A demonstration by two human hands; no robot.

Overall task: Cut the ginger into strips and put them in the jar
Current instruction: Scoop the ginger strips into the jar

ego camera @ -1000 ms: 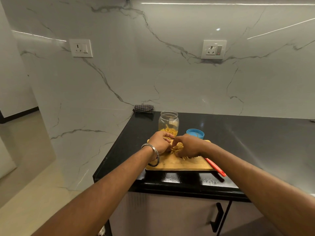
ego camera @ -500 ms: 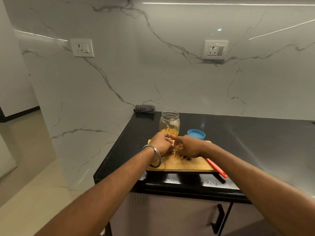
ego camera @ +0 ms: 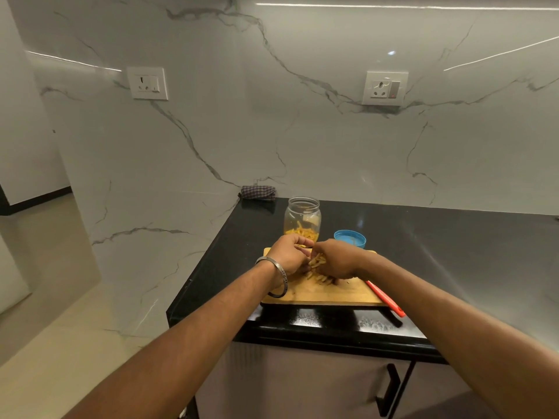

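Both hands have closed tighter since earlier: my left hand (ego camera: pixel 287 257) and right hand (ego camera: pixel 335 261) cup ginger strips (ego camera: pixel 317 263), fingers curled, ready for the jar (ego camera: pixel 302 219).

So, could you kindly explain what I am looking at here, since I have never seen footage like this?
There is no machine: a person wears a wide-angle camera on the head, so the one view looks forward and down along both forearms. The left hand, with a metal bangle on its wrist, and the right hand meet over a wooden cutting board on a black counter. Between them they gather yellow ginger strips, fingers curled round the pile. Behind the board stands an open glass jar already holding some strips, with its blue lid lying beside it. An orange-handled knife lies at the board's right edge. A folded checked cloth sits against the marble wall.
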